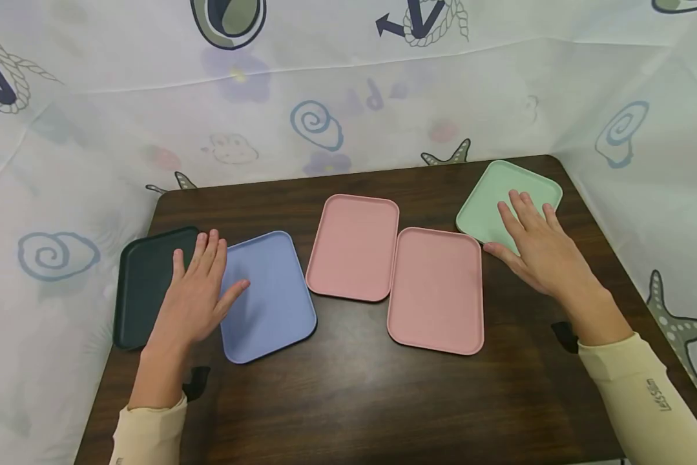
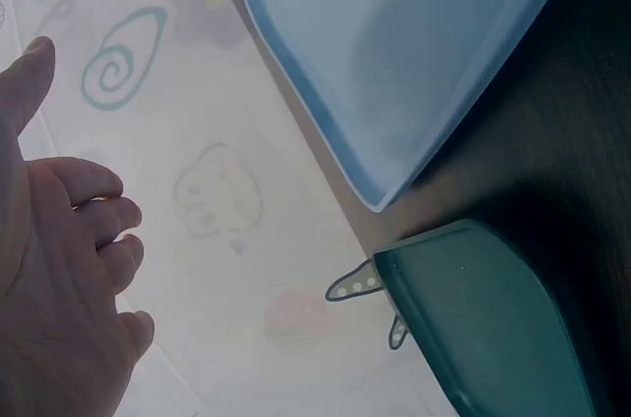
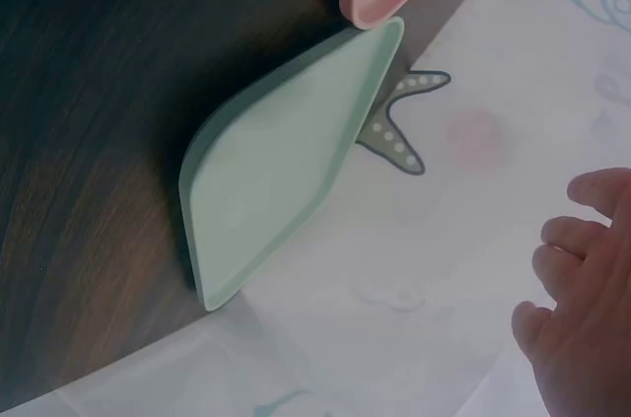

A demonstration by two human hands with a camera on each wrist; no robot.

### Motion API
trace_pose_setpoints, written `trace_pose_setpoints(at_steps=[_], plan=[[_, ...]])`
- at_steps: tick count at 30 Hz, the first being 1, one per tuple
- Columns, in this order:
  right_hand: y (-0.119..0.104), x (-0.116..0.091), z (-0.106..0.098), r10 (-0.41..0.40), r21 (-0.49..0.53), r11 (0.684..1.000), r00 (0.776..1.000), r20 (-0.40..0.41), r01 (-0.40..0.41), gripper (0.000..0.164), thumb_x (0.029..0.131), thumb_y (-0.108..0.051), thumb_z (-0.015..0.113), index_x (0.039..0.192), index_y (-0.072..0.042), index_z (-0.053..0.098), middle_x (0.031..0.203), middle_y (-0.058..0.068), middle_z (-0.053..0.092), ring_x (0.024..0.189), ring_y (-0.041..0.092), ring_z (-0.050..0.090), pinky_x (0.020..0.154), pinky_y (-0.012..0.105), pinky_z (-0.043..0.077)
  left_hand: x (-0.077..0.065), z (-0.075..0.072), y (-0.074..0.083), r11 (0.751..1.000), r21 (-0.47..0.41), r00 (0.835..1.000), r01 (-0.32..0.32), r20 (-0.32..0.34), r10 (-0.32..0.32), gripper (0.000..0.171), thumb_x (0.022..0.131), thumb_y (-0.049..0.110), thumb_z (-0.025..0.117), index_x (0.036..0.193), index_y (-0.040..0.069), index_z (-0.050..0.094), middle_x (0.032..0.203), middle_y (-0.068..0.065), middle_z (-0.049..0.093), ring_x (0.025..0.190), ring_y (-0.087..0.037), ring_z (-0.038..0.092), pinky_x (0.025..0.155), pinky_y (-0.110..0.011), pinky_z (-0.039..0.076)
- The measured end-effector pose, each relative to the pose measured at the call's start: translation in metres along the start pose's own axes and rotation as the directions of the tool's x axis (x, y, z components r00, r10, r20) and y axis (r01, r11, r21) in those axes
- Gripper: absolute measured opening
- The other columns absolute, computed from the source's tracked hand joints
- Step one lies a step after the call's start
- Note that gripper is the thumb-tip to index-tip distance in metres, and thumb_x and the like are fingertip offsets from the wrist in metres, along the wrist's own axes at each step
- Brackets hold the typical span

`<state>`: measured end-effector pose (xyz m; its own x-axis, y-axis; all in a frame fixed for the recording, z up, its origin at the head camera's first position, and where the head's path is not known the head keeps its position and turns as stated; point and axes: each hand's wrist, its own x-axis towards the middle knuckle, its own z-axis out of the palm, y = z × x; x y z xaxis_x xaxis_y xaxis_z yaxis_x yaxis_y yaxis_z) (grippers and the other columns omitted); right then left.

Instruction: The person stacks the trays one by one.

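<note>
My left hand hovers with straight, spread fingers over the gap between a dark green tray and a blue tray. It holds nothing. Fingers spread too, my right hand is above the near part of a light green tray, also holding nothing. Two pink trays, one further back and one nearer, lie side by side in the middle, their edges touching. In the left wrist view, the left hand appears apart from the trays; the right wrist view shows the right hand likewise.
All the trays lie on a dark brown wooden table. A white printed cloth with shells and starfish hangs behind and beside it. Dark straps show at the wrists.
</note>
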<state>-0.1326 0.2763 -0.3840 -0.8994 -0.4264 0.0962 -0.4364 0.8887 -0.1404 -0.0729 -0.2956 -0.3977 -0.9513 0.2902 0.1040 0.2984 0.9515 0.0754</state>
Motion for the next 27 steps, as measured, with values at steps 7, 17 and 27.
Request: trace_pose_setpoints(at_steps=[7, 17, 27], plan=[[-0.003, 0.004, 0.005, -0.003, 0.029, 1.000, 1.000, -0.002, 0.003, 0.077, 0.101, -0.049, 0.045, 0.154, 0.000, 0.021, 0.162, 0.019, 0.009, 0.149, 0.032, 0.004, 0.116, 0.049, -0.003, 0.001, 0.004, 0.009, 0.999, -0.045, 1.000, -0.002, -0.032, 0.000, 0.085, 0.097, 0.051, 0.052, 0.154, -0.003, 0.019, 0.162, -0.016, 0.007, 0.149, -0.026, -0.005, 0.111, -0.062, -0.007], [-0.029, 0.040, 0.012, 0.077, 0.269, 0.960, 0.997, 0.004, -0.075, 0.064, 0.098, -0.046, 0.056, 0.147, -0.006, 0.044, 0.127, 0.020, 0.061, 0.116, 0.037, 0.057, 0.094, 0.054, 0.042, 0.013, 0.026, 0.052, 0.998, -0.006, 0.994, -0.060, -0.096, 0.059, 0.084, 0.090, 0.051, 0.064, 0.149, -0.002, 0.036, 0.148, -0.021, 0.042, 0.136, -0.040, 0.035, 0.108, -0.069, 0.002], [-0.047, 0.099, 0.048, 0.120, 0.480, 0.861, 0.985, 0.127, -0.167, 0.051, 0.099, -0.035, 0.056, 0.140, -0.004, 0.053, 0.108, 0.014, 0.070, 0.102, 0.031, 0.062, 0.086, 0.049, 0.045, 0.043, 0.047, 0.099, 0.999, 0.009, 0.998, -0.053, 0.044, 0.053, 0.087, 0.083, 0.054, 0.072, 0.147, 0.003, 0.042, 0.133, -0.015, 0.053, 0.111, -0.037, 0.046, 0.089, -0.060, 0.033]])
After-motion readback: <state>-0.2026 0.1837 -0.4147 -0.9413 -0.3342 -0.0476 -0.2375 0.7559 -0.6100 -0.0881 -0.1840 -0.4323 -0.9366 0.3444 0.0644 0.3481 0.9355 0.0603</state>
